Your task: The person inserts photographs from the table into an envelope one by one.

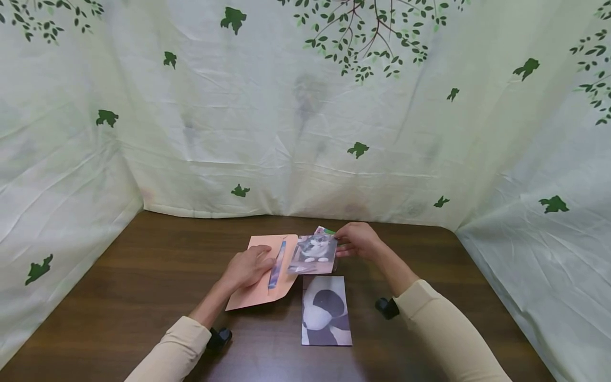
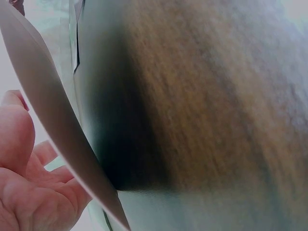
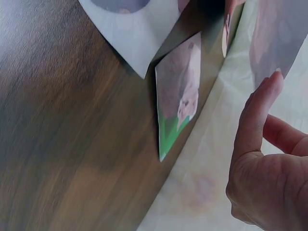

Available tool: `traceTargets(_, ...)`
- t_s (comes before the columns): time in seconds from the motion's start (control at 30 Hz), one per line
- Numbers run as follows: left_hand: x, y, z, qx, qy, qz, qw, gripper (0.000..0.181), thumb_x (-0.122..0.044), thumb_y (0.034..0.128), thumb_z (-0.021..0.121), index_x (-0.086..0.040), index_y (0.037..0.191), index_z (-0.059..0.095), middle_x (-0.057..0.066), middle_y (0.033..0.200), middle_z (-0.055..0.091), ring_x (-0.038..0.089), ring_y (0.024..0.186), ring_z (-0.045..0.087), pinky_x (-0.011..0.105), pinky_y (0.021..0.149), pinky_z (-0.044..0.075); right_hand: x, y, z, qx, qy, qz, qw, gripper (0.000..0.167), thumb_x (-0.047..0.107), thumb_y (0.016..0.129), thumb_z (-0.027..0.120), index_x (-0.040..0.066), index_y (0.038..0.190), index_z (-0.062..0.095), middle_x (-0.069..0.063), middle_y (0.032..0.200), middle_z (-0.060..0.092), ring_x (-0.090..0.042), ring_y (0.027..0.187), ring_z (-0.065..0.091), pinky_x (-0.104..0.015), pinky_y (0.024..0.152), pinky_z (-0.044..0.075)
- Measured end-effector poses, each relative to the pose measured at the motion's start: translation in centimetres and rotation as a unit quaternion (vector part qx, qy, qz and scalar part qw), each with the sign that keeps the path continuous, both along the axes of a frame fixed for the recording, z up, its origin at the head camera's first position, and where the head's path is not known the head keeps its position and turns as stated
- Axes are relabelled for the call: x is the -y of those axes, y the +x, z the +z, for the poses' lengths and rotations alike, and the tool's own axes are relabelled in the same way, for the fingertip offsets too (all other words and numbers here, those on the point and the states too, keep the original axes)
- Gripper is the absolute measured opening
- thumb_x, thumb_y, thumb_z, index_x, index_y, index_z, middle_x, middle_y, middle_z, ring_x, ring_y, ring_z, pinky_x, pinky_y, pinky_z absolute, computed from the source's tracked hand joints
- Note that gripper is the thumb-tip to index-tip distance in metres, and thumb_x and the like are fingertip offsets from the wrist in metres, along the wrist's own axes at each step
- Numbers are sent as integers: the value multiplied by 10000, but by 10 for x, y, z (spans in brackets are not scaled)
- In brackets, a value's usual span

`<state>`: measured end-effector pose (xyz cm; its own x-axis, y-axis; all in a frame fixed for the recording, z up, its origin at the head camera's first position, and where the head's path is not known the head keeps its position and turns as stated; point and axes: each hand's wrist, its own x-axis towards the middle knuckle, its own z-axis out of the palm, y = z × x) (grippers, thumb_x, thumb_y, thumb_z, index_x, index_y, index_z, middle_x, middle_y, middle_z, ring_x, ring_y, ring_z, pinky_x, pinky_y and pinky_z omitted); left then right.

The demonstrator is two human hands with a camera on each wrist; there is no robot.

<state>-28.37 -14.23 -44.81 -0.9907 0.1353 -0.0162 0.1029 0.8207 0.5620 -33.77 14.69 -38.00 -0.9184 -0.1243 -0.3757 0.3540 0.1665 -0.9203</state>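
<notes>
My left hand (image 1: 250,265) grips a peach envelope (image 1: 281,292), whose near edge is tilted up off the table. Its flap spreads to the right, and a strip of a blue-purple picture (image 1: 277,270) shows in the slit. At the flap, my right hand (image 1: 360,241) pinches the right edge of a glossy kitten photo card (image 1: 315,252). The fingertips (image 3: 274,82) touch that card in the right wrist view. Below lies a photo card of a black-and-white plush (image 1: 326,313). Behind the kitten card, a pink and green picture card (image 3: 178,91) lies mostly hidden in the head view.
The brown wooden table (image 1: 157,276) carries all of this. A white cloth (image 1: 267,132) with leaf patterns hangs along its back and sides. A black band (image 1: 219,337) is on the left wrist, another (image 1: 386,307) on the right.
</notes>
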Motion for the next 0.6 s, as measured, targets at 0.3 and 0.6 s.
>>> traceTargets(0.3, 0, 0, 1, -28, -31, -61, 10000, 516, -357, 994, 572, -63, 1418, 573, 209, 1447, 570, 470, 1328, 518, 587, 1091, 404, 17, 2, -8, -66, 199, 154, 9997, 269, 40, 959, 589, -83, 1197, 563, -179, 973, 663, -211, 629, 684, -334, 616, 615)
traceTargets(0.6, 0, 1, 1, -188, -7, -137, 9997, 517, -360, 996, 569, -49, 1409, 579, 211, 1434, 581, 478, 1319, 524, 585, 1085, 410, 31, 1, -16, -37, 266, 274, 9993, 163, 43, 958, 591, -40, 1097, 575, -175, 941, 664, -209, 622, 678, -328, 608, 613)
